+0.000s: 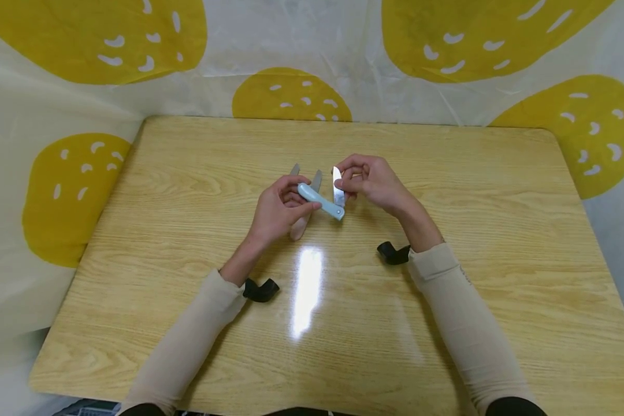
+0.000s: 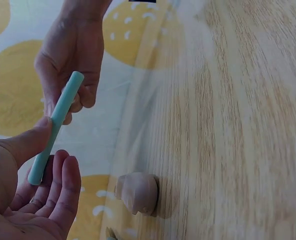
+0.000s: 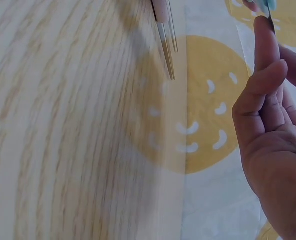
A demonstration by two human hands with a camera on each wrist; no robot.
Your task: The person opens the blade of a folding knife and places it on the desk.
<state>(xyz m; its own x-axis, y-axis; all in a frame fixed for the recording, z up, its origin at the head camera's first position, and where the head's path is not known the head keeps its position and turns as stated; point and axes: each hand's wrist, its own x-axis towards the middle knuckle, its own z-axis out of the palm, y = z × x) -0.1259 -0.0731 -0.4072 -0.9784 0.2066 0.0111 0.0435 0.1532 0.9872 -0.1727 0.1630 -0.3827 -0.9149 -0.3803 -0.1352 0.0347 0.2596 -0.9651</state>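
In the head view, my left hand (image 1: 275, 211) holds a folding knife by its light blue handle (image 1: 319, 202), thumb on the near side. Its shiny blade (image 1: 338, 198) stands out at an angle from the handle's right end, pinched by my right hand (image 1: 377, 182) between thumb and fingers. The left wrist view shows the handle (image 2: 58, 127) edge-on, with the right hand (image 2: 75, 60) beyond it. On the table below lies another knife with a pinkish handle (image 1: 300, 227); the blade (image 1: 294, 169) of one more pokes out behind my left fingers, its handle hidden.
The pale wooden table (image 1: 187, 173) reaches a white sheet (image 1: 291, 40) with yellow patterns at the back and sides. A black curved piece (image 1: 260, 290) juts from the left cuff and another black piece (image 1: 393, 253) from the right. Glare shines on the tabletop between the forearms.
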